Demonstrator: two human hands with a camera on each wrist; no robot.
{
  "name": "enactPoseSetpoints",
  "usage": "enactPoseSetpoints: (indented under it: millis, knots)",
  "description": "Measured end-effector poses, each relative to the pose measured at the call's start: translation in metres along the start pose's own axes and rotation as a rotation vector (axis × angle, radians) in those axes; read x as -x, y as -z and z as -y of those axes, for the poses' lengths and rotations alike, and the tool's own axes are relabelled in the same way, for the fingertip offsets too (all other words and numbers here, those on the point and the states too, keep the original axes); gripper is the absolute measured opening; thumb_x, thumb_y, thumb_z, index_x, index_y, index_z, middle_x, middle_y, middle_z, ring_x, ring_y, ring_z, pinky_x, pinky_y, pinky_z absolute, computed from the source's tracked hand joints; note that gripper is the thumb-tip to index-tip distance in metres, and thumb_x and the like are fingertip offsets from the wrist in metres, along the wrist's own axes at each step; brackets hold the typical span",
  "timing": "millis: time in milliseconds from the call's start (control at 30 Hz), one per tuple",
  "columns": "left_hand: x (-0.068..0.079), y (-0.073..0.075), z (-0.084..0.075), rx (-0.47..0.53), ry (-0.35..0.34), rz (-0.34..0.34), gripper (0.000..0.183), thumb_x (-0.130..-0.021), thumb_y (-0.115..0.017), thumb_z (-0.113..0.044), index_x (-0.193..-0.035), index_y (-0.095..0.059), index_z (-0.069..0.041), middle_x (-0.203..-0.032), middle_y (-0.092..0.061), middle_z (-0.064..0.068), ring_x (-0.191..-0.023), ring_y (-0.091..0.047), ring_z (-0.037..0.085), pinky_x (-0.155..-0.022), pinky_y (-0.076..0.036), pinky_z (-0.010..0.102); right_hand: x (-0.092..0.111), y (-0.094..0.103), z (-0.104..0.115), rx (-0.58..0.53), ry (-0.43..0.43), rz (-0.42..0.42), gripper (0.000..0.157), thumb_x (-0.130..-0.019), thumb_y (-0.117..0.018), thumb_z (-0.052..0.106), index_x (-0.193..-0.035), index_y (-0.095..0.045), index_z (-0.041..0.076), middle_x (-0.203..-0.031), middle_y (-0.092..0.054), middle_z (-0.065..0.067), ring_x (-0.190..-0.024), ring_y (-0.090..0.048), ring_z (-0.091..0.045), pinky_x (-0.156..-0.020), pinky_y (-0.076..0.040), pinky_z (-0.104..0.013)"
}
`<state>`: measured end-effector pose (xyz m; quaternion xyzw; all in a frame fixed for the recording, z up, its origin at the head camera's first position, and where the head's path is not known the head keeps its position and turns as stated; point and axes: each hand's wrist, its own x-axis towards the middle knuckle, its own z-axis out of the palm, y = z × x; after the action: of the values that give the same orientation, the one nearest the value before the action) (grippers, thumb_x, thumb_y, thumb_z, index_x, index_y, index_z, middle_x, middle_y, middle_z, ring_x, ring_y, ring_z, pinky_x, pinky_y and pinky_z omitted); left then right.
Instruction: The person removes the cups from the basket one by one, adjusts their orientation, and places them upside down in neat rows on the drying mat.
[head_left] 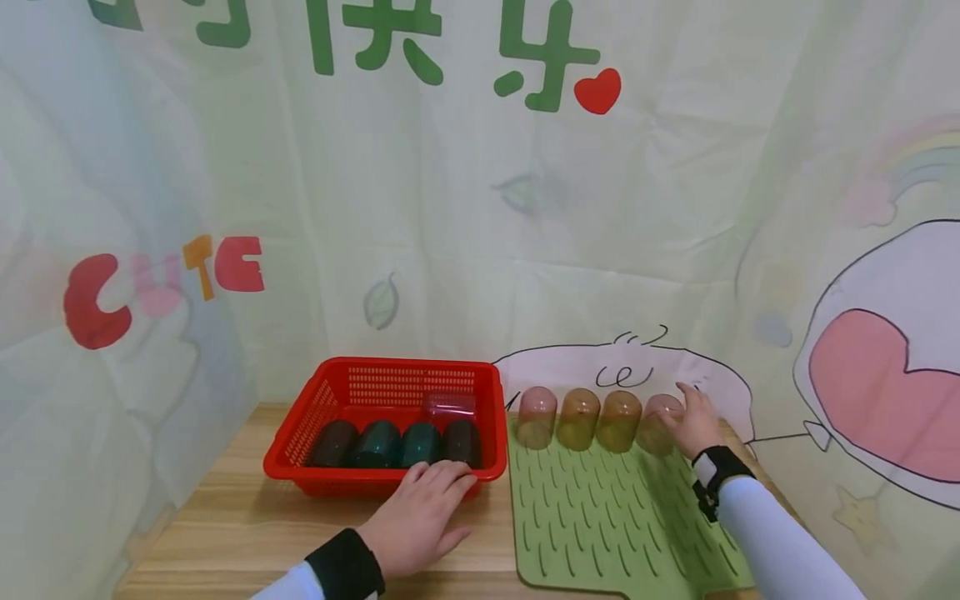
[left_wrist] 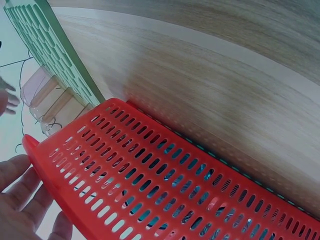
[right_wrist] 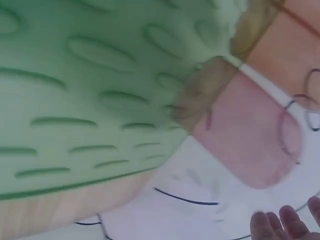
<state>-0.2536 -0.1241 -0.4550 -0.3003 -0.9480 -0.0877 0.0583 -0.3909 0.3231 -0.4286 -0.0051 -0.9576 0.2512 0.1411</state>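
My right hand [head_left: 692,423] is beside a clear pink cup [head_left: 660,425] that stands upside down at the right end of a row on the green drying mat [head_left: 592,517]. The right wrist view shows its fingertips [right_wrist: 287,225] apart from the pink cup [right_wrist: 255,130]. Two amber cups [head_left: 578,421] and another pink cup [head_left: 537,418] complete the row. My left hand [head_left: 420,521] rests at the front rim of the red basket [head_left: 360,479], fingers loosely extended against the edge in the left wrist view.
Inside the basket lie teal cups [head_left: 377,443], dark cups [head_left: 335,443] and a pink cup [head_left: 450,406]. Basket and mat sit side by side on a wooden table [head_left: 225,533]. A printed curtain [head_left: 420,208] hangs right behind them.
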Motion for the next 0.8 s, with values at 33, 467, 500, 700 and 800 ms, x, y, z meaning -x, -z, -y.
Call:
enactPoseSetpoints:
  millis: [33, 467, 500, 700, 800]
  knots:
    - [0.0, 0.0, 0.0, 0.003, 0.001, 0.002, 0.069, -0.089, -0.072, -0.053, -0.148, -0.051, -0.022, -0.15, -0.051, -0.004, -0.136, -0.047, 0.022, -0.117, -0.037, 0.054, 0.002, 0.004, 0.003, -0.016, 0.014, -0.002, 0.07, -0.1, -0.062, 0.02, -0.151, -0.028, -0.014, -0.149, -0.03, -0.043, -0.14, -0.029, -0.059, -0.115, -0.03, -0.068]
    - [-0.001, 0.001, 0.0, 0.018, 0.009, 0.004, 0.069, -0.089, -0.072, -0.053, -0.148, -0.052, -0.021, -0.15, -0.051, -0.003, -0.136, -0.046, 0.023, -0.118, -0.036, 0.055, 0.051, 0.028, 0.038, 0.039, 0.265, -0.03, 0.056, -0.098, -0.068, 0.019, -0.145, -0.048, -0.004, -0.141, -0.053, -0.032, -0.128, -0.052, -0.052, -0.101, -0.047, -0.065]
    - [-0.001, 0.001, 0.0, 0.017, 0.009, 0.002, 0.069, -0.089, -0.072, -0.053, -0.147, -0.052, -0.021, -0.15, -0.051, -0.002, -0.136, -0.047, 0.023, -0.118, -0.036, 0.055, 0.057, 0.025, 0.04, 0.023, 0.299, -0.036, 0.054, -0.096, -0.07, 0.015, -0.142, -0.05, -0.005, -0.138, -0.056, -0.031, -0.124, -0.055, -0.052, -0.098, -0.049, -0.064]
    - [-0.002, 0.001, -0.001, 0.016, 0.01, -0.001, 0.07, -0.089, -0.073, -0.052, -0.147, -0.052, -0.021, -0.15, -0.052, -0.002, -0.136, -0.047, 0.024, -0.117, -0.037, 0.055, 0.096, 0.009, 0.044, -0.022, 0.366, 0.069, 0.05, -0.093, -0.074, 0.011, -0.138, -0.055, 0.0, -0.127, -0.063, -0.019, -0.111, -0.064, -0.036, -0.092, -0.056, -0.052]
    - [-0.003, 0.001, -0.001, 0.012, 0.013, 0.0, 0.07, -0.088, -0.073, -0.053, -0.148, -0.052, -0.022, -0.15, -0.051, -0.003, -0.136, -0.047, 0.023, -0.118, -0.037, 0.055, 0.115, 0.0, 0.045, 0.006, 0.347, 0.155, 0.048, -0.092, -0.075, 0.017, -0.136, -0.059, 0.006, -0.121, -0.066, -0.011, -0.108, -0.065, -0.027, -0.089, -0.057, -0.044]
